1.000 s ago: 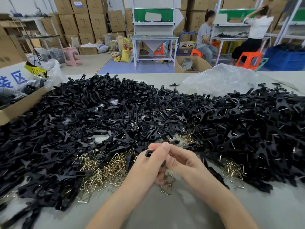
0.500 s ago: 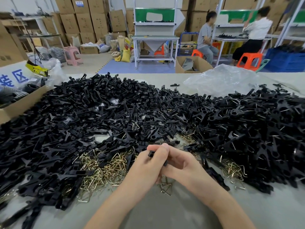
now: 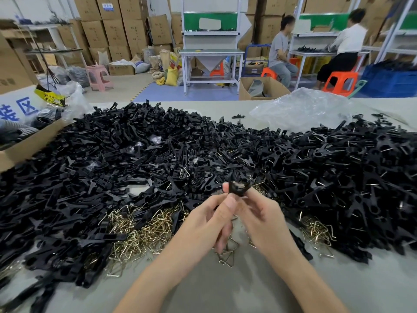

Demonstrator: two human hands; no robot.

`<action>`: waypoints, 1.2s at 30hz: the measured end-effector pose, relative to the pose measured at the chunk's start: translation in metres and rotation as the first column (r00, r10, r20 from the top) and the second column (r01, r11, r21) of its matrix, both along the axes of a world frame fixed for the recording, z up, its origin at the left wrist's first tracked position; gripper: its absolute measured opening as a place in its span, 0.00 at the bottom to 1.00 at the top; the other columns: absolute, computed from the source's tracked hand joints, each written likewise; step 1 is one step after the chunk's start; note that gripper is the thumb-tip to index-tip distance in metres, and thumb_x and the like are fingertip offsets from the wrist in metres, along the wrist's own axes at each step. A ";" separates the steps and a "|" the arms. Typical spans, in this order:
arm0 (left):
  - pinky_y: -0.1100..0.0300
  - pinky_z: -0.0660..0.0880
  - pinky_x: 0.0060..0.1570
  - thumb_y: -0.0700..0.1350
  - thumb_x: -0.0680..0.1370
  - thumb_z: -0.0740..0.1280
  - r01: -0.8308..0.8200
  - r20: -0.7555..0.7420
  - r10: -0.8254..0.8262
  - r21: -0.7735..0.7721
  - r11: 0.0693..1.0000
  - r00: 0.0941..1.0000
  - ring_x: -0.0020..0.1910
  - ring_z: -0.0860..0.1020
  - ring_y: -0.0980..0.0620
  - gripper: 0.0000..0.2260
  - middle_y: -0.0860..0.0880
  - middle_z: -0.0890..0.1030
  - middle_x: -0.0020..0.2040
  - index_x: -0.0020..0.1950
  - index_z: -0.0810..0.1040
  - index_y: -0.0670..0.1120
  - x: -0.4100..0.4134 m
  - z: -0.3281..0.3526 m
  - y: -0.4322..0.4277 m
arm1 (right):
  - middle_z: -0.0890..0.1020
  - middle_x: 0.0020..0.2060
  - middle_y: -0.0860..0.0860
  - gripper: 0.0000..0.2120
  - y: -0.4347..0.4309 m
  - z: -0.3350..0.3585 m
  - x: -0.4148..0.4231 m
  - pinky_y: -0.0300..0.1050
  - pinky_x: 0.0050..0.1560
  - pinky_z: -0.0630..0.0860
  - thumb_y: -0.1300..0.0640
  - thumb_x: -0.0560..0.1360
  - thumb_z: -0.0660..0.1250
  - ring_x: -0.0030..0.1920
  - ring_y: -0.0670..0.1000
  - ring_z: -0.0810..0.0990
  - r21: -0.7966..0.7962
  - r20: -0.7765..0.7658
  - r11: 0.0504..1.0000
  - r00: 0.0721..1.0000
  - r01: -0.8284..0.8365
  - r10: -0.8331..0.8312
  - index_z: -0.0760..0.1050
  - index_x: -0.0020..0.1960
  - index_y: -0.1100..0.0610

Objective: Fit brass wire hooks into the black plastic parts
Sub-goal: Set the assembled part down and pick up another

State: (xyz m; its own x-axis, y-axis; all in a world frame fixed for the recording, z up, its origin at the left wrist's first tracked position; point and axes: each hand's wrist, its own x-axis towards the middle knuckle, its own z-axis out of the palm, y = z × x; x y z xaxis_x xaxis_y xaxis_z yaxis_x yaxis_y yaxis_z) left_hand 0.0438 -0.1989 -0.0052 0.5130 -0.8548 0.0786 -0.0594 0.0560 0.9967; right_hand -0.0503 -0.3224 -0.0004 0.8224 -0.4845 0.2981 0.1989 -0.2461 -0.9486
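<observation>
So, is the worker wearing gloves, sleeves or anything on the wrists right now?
No. The left hand and right hand are bare, with no gloves. The left forearm and right forearm are bare down to the frame's lower edge, so no sleeve shows. No watch, band or ring is visible.

the black plastic parts (image 3: 135,154) looked hard and faintly glossy, the wire hooks (image 3: 144,231) shone brassy metal, the counter (image 3: 225,288) was matt grey, the bag (image 3: 302,109) crinkly clear plastic.
</observation>
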 end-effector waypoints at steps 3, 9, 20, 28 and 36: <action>0.62 0.72 0.31 0.71 0.75 0.63 0.010 -0.003 -0.010 -0.034 0.999 1.000 0.28 0.74 0.53 0.22 0.51 0.77 0.35 0.59 0.80 0.60 -0.003 -0.001 0.000 | 0.88 0.45 0.47 0.09 -0.008 0.000 -0.001 0.36 0.44 0.79 0.44 0.77 0.66 0.45 0.45 0.86 0.066 0.012 0.991 0.993 0.113 -0.114 0.82 0.54 0.37; 0.59 0.75 0.35 0.67 0.78 0.62 -0.072 0.054 0.075 -0.066 0.995 0.996 0.32 0.75 0.54 0.17 0.53 0.78 0.36 0.59 0.80 0.61 -0.007 0.001 0.004 | 0.88 0.49 0.55 0.11 -0.058 0.051 0.004 0.38 0.42 0.82 0.51 0.76 0.69 0.46 0.50 0.86 0.594 0.183 0.795 0.941 0.126 -0.286 0.80 0.56 0.55; 0.44 0.61 0.72 0.65 0.79 0.55 -0.856 0.893 0.184 0.307 0.416 0.410 0.73 0.66 0.40 0.31 0.41 0.70 0.73 0.77 0.66 0.49 0.045 0.009 0.048 | 0.87 0.48 0.56 0.12 -0.009 0.010 0.015 0.40 0.41 0.82 0.61 0.82 0.63 0.42 0.53 0.86 0.456 -0.016 0.890 1.000 0.028 -0.023 0.81 0.61 0.50; 0.49 0.74 0.51 0.52 0.82 0.63 -0.838 0.905 0.257 0.166 0.519 0.339 0.57 0.75 0.43 0.15 0.46 0.83 0.54 0.65 0.77 0.46 0.052 0.009 0.048 | 0.87 0.45 0.52 0.14 -0.002 -0.005 0.016 0.40 0.46 0.80 0.64 0.83 0.62 0.42 0.48 0.83 0.203 -0.110 0.979 0.993 -0.011 0.034 0.81 0.60 0.51; 0.55 0.69 0.38 0.49 0.84 0.57 -0.852 0.764 0.589 -0.102 0.514 0.264 0.43 0.77 0.48 0.13 0.49 0.80 0.54 0.63 0.75 0.45 0.052 0.012 0.046 | 0.87 0.45 0.53 0.15 -0.004 -0.008 0.018 0.38 0.45 0.79 0.64 0.83 0.62 0.42 0.49 0.83 0.200 -0.091 0.979 0.995 -0.031 0.050 0.83 0.57 0.49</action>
State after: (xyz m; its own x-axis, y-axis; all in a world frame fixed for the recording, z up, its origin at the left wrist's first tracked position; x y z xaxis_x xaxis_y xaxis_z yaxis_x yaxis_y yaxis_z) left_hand 0.0953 -0.1533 0.0073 0.8280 -0.1861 0.5289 -0.5142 -0.6279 0.5842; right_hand -0.0326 -0.3260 -0.0088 0.8628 -0.4913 0.1191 0.1112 -0.0454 -0.9928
